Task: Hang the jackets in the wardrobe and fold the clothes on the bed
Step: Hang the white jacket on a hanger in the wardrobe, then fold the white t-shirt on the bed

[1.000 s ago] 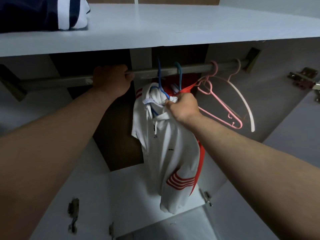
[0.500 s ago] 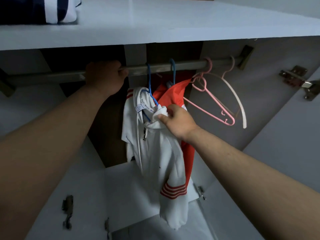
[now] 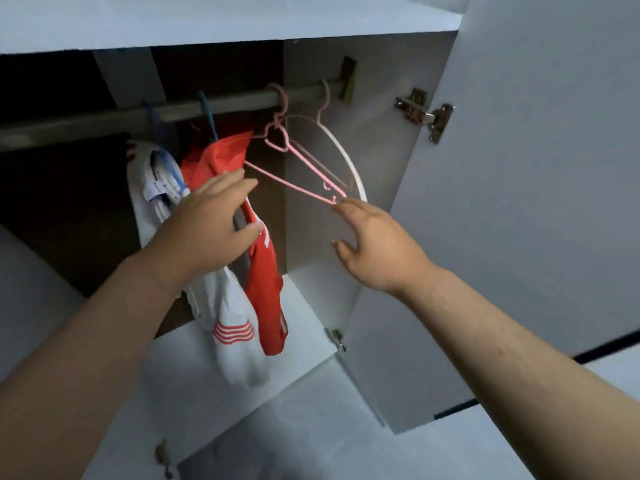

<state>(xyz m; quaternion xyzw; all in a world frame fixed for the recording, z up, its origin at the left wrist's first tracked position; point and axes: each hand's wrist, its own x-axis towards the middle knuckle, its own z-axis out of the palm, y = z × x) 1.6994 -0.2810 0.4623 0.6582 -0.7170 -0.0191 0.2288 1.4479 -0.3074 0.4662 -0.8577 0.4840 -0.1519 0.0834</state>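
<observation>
A white jacket with red stripes hangs on a blue hanger from the wardrobe rail. Right beside it hangs a red jacket on another blue hanger. My left hand is open in front of both jackets, fingers spread, holding nothing. An empty pink hanger and an empty white hanger hang further right on the rail. My right hand is open, its fingertips at the lower tip of the pink hanger.
The open wardrobe door stands close on the right, with metal hinges on its inner edge. A white shelf runs above the rail. The wardrobe's white floor panel lies below the jackets.
My left hand has let go of the rail and moved down in front of the jackets. My right hand released the white jacket and moved right to the pink hanger. The view swung right.
</observation>
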